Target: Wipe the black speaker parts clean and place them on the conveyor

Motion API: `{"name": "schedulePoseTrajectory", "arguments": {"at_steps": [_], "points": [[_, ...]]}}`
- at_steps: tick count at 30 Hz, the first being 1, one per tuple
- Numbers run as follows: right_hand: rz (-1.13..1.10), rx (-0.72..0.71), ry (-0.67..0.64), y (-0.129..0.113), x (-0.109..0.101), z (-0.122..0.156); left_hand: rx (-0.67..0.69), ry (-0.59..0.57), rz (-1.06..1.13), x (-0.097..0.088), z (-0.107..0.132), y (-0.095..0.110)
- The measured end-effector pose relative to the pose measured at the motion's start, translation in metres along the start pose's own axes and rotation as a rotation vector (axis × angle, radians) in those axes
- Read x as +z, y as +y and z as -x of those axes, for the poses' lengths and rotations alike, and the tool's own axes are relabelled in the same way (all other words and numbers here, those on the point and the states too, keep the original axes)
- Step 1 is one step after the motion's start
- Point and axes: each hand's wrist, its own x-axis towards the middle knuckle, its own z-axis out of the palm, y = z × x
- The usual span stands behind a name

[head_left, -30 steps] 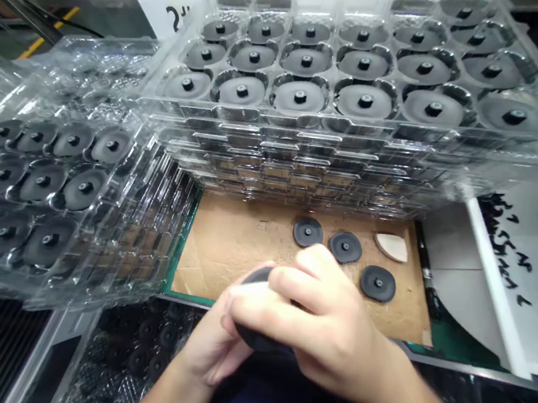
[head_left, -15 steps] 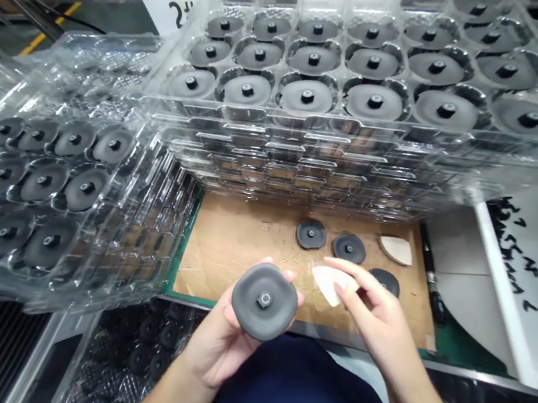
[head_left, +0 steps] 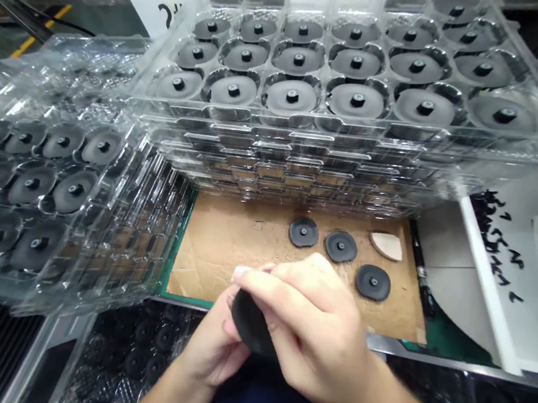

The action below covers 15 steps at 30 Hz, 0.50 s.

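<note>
My left hand point(head_left: 215, 341) holds a dark grey rubbery disc point(head_left: 251, 323) from below, fingers wrapped around its edge. Over the disc's face lies my right hand point(head_left: 314, 323), its fingers bent and closed. The off-white, fan-shaped pad it held half a second ago is now mostly or wholly covered by the hand; a small pale spot shows at the fingertips. Beyond the hands, loose discs rest on a brown cardboard sheet point(head_left: 212, 240): one disc point(head_left: 303, 232), a second disc point(head_left: 341, 246) and a third disc point(head_left: 373, 282). Another off-white pad point(head_left: 386, 245) lies near them.
A tall stack of clear plastic trays point(head_left: 282, 143) filled with discs stands behind the cardboard. More loaded trays point(head_left: 111, 205) are stacked at left. A black pen point(head_left: 422, 278) and a white bin wall point(head_left: 484, 281) border the right side.
My right hand has moved left onto the disc in my left hand, covering much of it and the pad. The third loose disc is now uncovered. The whole view has shifted slightly.
</note>
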Motion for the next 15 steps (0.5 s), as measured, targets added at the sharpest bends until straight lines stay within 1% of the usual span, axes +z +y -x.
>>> {"name": "schedulePoseTrajectory", "arguments": {"at_steps": [1,2,3,4,5,6,7,8,10,11,12,15], "points": [[0.023,0.024,0.052,-0.003,0.001,0.003,0.02,-0.008,0.008,0.002,-0.001,0.001],[0.032,0.069,0.072,-0.007,0.0,0.006,0.044,-0.017,0.025,0.003,-0.001,0.002],[0.003,0.127,0.046,-0.009,-0.003,0.011,0.066,-0.027,0.046,0.003,-0.001,0.003],[-0.077,0.179,-0.012,-0.01,-0.006,0.016,0.083,-0.033,0.065,0.004,-0.002,0.003],[-0.193,0.238,-0.068,-0.01,-0.01,0.021,0.093,-0.047,0.082,0.004,-0.002,0.004],[-0.317,0.311,-0.098,-0.007,-0.014,0.027,0.1,-0.07,0.095,0.004,-0.002,0.004],[-0.42,0.401,-0.082,-0.003,-0.018,0.034,0.104,-0.092,0.104,0.004,-0.003,0.004],[-0.488,0.498,-0.017,0.002,-0.02,0.04,0.106,-0.11,0.109,0.004,-0.003,0.004],[-0.54,0.68,0.184,0.013,-0.019,0.051,0.113,-0.121,0.117,0.004,-0.004,0.003],[-0.547,0.746,0.252,0.018,-0.017,0.056,0.115,-0.114,0.119,0.005,-0.005,0.002],[-0.546,0.789,0.28,0.022,-0.015,0.059,0.113,-0.103,0.122,0.005,-0.005,0.002],[-0.478,0.854,0.207,0.025,-0.005,0.063,0.109,-0.085,0.134,0.005,-0.005,0.001]]}}
